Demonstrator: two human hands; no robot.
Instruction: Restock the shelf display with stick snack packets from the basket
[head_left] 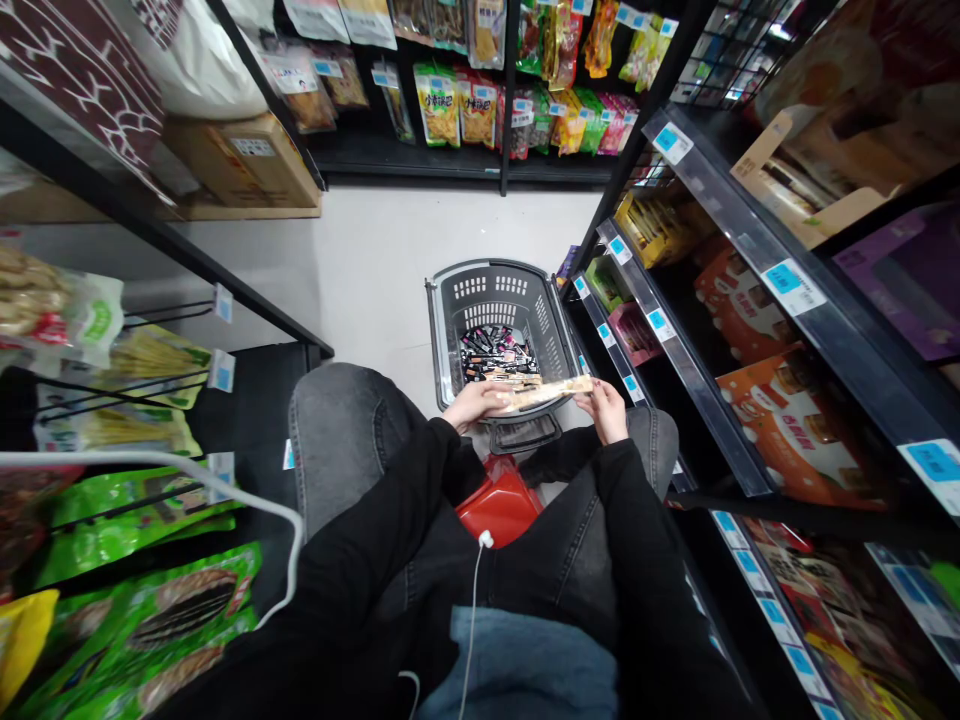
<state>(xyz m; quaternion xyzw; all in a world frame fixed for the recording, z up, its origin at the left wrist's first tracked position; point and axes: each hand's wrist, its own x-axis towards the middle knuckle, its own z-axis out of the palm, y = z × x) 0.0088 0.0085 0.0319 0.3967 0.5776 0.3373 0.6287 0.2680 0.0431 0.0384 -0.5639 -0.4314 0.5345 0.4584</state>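
Observation:
A long, narrow cream-coloured packet [551,392] is stretched between my two hands, above the near rim of the basket. My left hand [474,402] is closed around its left end. The fingers of my right hand [604,408] pinch its right end. Below and beyond them, the dark grey shopping basket [491,272] stands on the floor. Many small, slim dark packets [496,345] lie jumbled in it, with some cream-coloured ones at the near side. What is printed on the held packet is too small to read.
Shelves [720,210] with boxes and price tags rise close on the right. Bagged snacks [172,370] hang on hooks at the left. A cardboard box [247,160] and a further snack rack [405,160] stand ahead. A red object [499,505] is between my legs; a white cable [472,610] hangs before me.

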